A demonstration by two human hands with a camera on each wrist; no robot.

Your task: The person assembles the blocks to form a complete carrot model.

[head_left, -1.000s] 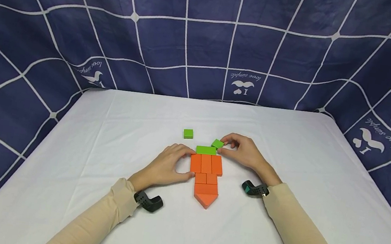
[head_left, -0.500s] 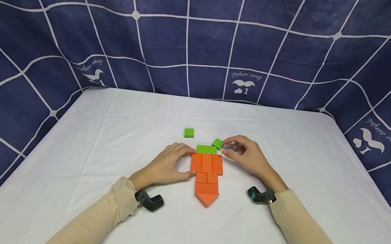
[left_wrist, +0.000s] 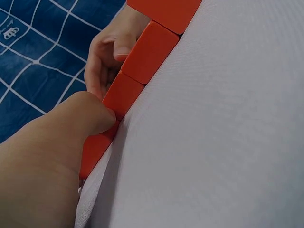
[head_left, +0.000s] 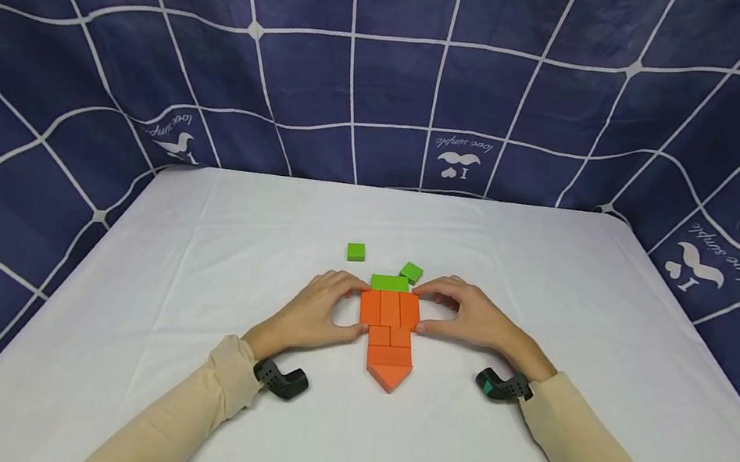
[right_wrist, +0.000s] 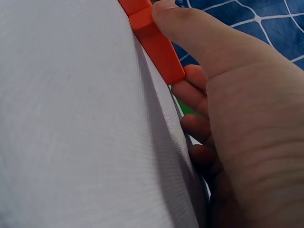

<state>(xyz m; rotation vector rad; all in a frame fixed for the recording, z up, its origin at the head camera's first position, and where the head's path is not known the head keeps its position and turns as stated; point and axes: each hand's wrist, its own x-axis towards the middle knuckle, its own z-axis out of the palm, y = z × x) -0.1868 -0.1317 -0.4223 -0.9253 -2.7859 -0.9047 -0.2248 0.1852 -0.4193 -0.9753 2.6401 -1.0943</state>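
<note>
Orange blocks lie flat on the white cloth in the head view, three side by side in a row with smaller ones nearer me. My left hand [head_left: 312, 314] holds the left orange block [head_left: 370, 308] of the row, thumb and index finger at its two ends. At the other side, my right hand [head_left: 475, 317] grips the right orange block [head_left: 409, 311] end to end. The middle orange block [head_left: 390, 310] sits between them. A long green block [head_left: 389, 283] touches the row's far side. In the right wrist view, the thumb and a finger meet opposite ends of an orange block [right_wrist: 161, 52].
A small green block [head_left: 411, 272] sits askew by the long green one. Farther left lies another small green block [head_left: 356, 252]. Toward me, the orange shape ends in a pointed orange block [head_left: 388, 376]. A dark blue checked curtain [head_left: 389, 92] hangs behind the table.
My right hand has let go of the small tilted green block and moved nearer me to the right orange block. My left hand has stayed in place.
</note>
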